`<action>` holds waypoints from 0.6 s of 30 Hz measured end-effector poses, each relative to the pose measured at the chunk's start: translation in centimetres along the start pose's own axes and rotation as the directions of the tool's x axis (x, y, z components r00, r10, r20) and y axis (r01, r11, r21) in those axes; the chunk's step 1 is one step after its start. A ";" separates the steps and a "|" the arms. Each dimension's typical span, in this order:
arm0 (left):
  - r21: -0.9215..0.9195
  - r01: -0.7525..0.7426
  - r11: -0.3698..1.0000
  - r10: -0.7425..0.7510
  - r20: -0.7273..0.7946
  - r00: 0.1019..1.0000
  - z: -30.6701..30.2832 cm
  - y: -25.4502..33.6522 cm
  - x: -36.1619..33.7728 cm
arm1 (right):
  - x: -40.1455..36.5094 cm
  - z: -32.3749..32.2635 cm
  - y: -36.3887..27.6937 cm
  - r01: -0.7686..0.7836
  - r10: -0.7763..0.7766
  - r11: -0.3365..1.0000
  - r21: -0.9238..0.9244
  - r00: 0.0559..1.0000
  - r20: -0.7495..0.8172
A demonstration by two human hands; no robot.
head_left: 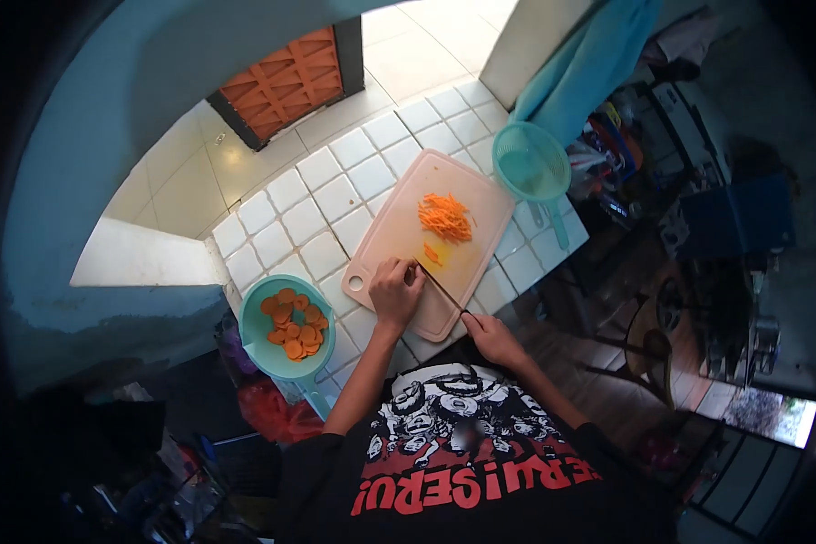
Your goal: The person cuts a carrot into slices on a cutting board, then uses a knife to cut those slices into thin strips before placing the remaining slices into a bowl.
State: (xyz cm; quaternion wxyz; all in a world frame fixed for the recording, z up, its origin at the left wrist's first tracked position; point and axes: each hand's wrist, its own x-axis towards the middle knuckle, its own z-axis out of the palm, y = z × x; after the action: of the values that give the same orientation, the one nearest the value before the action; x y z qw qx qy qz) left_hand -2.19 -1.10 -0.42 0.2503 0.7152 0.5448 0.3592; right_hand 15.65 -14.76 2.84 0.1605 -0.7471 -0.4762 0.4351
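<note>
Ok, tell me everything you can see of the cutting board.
The cutting board is pale pink and looks plastic, with rounded corners, a groove inside its edge and a round hole at its near-left corner. It lies flat, slanted across the view, on the white tiled counter. A heap of orange shreds sits on it, with a yellowish stain nearby. The left hand is over its near part, beside the knife; whether the blade touches it, I can't tell.
</note>
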 end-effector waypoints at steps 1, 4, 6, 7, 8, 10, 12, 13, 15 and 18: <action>0.013 -0.003 1.000 0.003 0.010 1.000 0.1 -0.2 0.1 | 0.8 -0.3 0.7 -0.003 0.001 0.999 0.045 0.999 0.040; 0.010 0.023 1.000 -0.023 0.029 0.999 0.1 -0.2 -0.1 | 2.4 -1.6 1.2 0.014 -0.016 0.999 0.042 0.998 0.057; 0.002 0.034 0.999 -0.034 0.004 0.999 0.3 -0.2 -0.2 | 3.0 -3.0 0.3 0.001 -0.001 1.000 0.030 1.000 0.003; -0.001 0.029 1.000 -0.029 0.008 1.000 0.1 -0.3 -0.3 | 3.4 -3.2 0.4 -0.020 0.020 0.998 0.059 1.000 0.010; 0.007 0.047 0.999 -0.047 -0.011 0.999 -0.1 -0.2 -0.5 | 3.5 -3.2 0.5 -0.006 0.005 0.999 0.047 1.000 0.030; -0.003 0.055 0.999 -0.055 0.015 0.998 -0.1 0.0 -0.4 | 3.6 -3.3 1.0 0.052 -0.060 0.993 0.105 0.996 0.069; 0.000 0.050 0.999 -0.050 -0.024 0.998 0.2 0.1 -0.5 | 4.3 -3.3 1.9 0.051 -0.061 0.995 0.081 0.990 0.125; 0.003 0.040 0.999 -0.040 -0.049 0.998 0.2 0.0 -0.6 | 4.6 -3.3 2.2 0.041 -0.051 0.997 0.063 0.984 0.173; -0.039 0.096 0.995 -0.097 -0.052 0.994 0.1 0.2 -0.7 | 5.2 -4.2 2.5 0.046 -0.054 0.998 0.053 0.988 0.146; -0.119 0.181 0.976 -0.187 -0.045 0.981 -1.3 1.5 -0.7 | 6.3 -5.5 2.7 0.137 -0.138 0.990 0.026 0.989 0.044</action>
State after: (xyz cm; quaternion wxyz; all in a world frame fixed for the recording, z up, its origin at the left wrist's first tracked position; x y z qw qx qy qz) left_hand -2.39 -2.21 1.35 0.3075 0.6359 0.5941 0.3849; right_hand 22.66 -9.77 1.03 0.1877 -0.7004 -0.5253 0.4453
